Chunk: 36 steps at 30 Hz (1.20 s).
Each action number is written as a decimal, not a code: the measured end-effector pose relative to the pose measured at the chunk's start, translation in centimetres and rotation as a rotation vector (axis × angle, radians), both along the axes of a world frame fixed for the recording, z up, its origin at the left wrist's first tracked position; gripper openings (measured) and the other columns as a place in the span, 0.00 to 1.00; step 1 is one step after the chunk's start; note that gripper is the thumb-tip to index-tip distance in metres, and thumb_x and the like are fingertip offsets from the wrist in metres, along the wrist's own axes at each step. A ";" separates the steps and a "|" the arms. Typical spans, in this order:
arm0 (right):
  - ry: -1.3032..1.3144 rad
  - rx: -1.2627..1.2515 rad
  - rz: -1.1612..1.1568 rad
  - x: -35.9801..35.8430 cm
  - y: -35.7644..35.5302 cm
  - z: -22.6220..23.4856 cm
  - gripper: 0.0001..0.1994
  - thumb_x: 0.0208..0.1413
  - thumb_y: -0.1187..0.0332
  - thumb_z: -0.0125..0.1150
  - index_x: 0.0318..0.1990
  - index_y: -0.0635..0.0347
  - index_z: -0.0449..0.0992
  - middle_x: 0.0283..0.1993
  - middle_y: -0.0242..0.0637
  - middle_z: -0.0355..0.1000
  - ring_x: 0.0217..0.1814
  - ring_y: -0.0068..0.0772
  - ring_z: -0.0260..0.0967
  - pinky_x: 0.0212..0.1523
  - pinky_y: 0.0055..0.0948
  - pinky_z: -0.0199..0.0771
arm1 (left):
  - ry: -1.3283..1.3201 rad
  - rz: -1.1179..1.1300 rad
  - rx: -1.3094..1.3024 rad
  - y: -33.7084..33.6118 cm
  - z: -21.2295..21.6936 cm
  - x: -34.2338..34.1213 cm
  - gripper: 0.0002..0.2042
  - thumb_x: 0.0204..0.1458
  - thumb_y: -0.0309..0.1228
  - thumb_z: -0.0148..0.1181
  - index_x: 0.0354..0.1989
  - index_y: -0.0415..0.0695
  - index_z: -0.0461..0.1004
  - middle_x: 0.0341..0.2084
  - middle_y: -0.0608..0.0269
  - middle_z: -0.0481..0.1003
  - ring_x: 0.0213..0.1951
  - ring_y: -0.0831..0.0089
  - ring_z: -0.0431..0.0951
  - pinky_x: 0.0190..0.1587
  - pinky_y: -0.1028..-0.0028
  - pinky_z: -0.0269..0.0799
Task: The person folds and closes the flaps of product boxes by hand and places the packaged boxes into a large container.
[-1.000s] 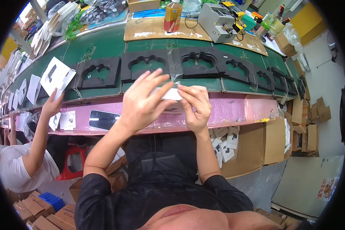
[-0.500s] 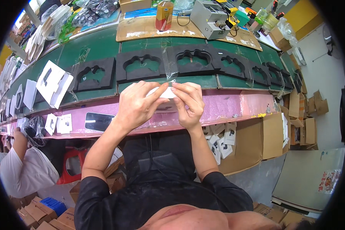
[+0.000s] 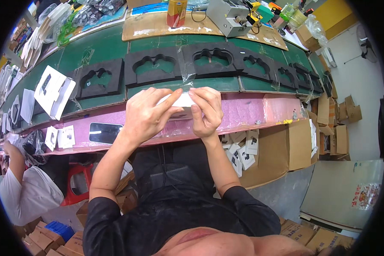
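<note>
Between my two hands is a small white box (image 3: 184, 100), held up over the pink-covered table edge. My left hand (image 3: 149, 112) grips its left side, fingers bent over the top. My right hand (image 3: 208, 110) pinches the right side with thumb and fingertips. The fingers hide much of the box. Behind it, black foam inserts (image 3: 154, 68) with shaped cutouts lie in a row on the green bench surface (image 3: 109, 49).
Left of my arm lie a phone (image 3: 104, 133) and white printed cards (image 3: 66, 137). An opened white box (image 3: 54, 92) stands beyond. A cardboard carton (image 3: 271, 155) with small boxes sits at right. A co-worker in a white shirt (image 3: 34, 187) works at far left.
The view has shifted slightly, so the bench and its things sit a little further left and higher. Both hands keep their hold on the white box, with fingertips slightly shifted along its top.
</note>
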State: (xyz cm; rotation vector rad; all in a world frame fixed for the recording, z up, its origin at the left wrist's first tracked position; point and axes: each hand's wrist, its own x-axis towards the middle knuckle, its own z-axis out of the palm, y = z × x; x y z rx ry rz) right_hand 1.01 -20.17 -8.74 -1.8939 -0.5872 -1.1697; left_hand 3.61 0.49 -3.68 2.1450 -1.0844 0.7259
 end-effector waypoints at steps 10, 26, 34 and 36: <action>-0.016 -0.014 -0.007 -0.3 0.5 -0.5 0.12 0.58 0.76 0.68 0.48 0.68 0.87 0.49 0.47 0.82 0.51 0.51 0.78 0.54 0.44 0.78 | 0.023 -0.019 -0.022 1.3 -0.2 0.3 0.24 0.51 0.41 0.77 0.55 0.46 0.85 0.41 0.62 0.84 0.35 0.63 0.82 0.36 0.64 0.78; 0.055 -0.018 0.052 0.1 0.4 -0.1 0.14 0.54 0.75 0.71 0.49 0.64 0.87 0.52 0.49 0.82 0.56 0.53 0.77 0.57 0.46 0.76 | 0.274 -0.117 -0.096 2.7 0.2 0.3 0.24 0.48 0.28 0.79 0.56 0.41 0.85 0.46 0.51 0.85 0.44 0.52 0.85 0.46 0.62 0.81; 0.333 -0.073 0.169 -1.8 -1.9 1.3 0.28 0.48 0.75 0.78 0.61 0.59 0.85 0.67 0.49 0.76 0.64 0.51 0.76 0.66 0.45 0.76 | 0.436 -0.061 -0.189 3.0 -1.3 -1.0 0.27 0.47 0.23 0.79 0.59 0.37 0.83 0.48 0.51 0.84 0.48 0.60 0.84 0.53 0.68 0.78; 0.352 -0.025 0.117 -2.1 -2.3 2.6 0.35 0.46 0.73 0.82 0.67 0.59 0.80 0.63 0.47 0.79 0.60 0.45 0.79 0.63 0.41 0.78 | 0.376 -0.014 -0.161 2.6 -1.4 -1.5 0.26 0.46 0.23 0.80 0.57 0.37 0.84 0.46 0.50 0.84 0.45 0.60 0.85 0.50 0.68 0.79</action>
